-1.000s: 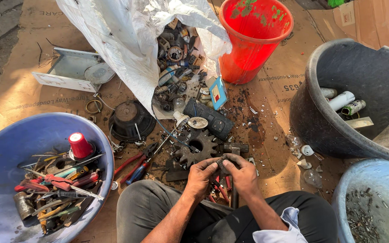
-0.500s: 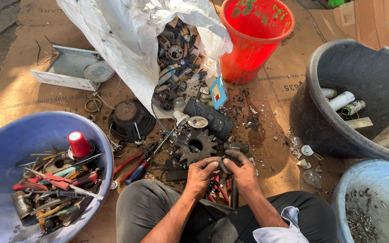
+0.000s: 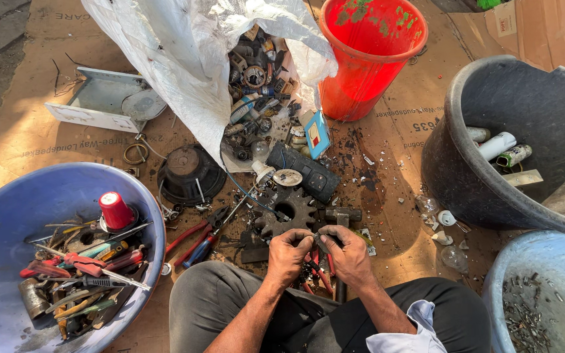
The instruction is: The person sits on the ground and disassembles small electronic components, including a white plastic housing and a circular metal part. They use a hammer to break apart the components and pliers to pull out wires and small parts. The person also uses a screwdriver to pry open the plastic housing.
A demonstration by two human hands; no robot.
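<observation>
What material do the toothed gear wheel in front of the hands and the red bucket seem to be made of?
The gear wheel looks like metal, probably steel or cast iron: dark grey, dull, grimy, with thick cut teeth. The red bucket looks like plastic: uniform bright colour, thin smooth wall with a rolled rim, and scuffed greenish stains inside.

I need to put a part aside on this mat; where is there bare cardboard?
Free: the cardboard between the red bucket and the black tub, and the strip between the white tray and the blue basin. Crowded: ahead of both hands, left hand and right hand, around the gear and the sack's spilled scrap.
</observation>
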